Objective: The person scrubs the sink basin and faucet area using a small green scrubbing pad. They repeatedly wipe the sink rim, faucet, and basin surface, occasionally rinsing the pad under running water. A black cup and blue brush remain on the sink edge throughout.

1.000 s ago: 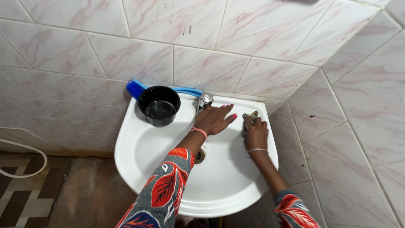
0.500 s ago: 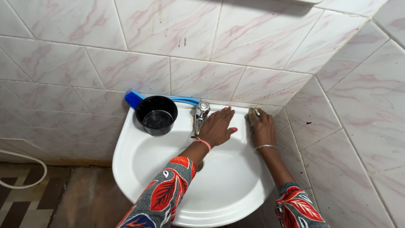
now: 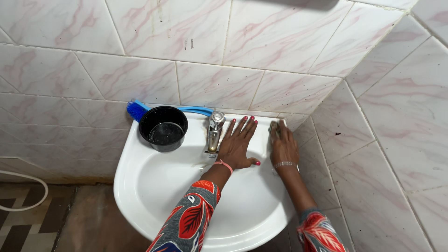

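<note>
Head view: left hand point(image 3: 239, 142) lies flat, fingers spread, on the white sink point(image 3: 140, 182) rim beside the tap point(image 3: 214, 130). Right hand point(image 3: 283, 145) is clamped on a scrubbing pad point(image 3: 274, 126) at the sink's back right corner, against the tiled wall point(image 3: 289, 51).

We wear long sleeves of grey patterned cloth, printed with large red leaf shapes veined in white and touched with orange and dark blue. The cuffs stop short of the wrists. On our left hand point(image 3: 238, 145) the nails are painted bright pink, and a thin pink band circles the wrist just below it. Our right hand point(image 3: 283, 147) carries a slim silver-coloured bangle at the wrist. The right sleeve shows the same red leaf print, with a teal edge near the cuff.
</note>
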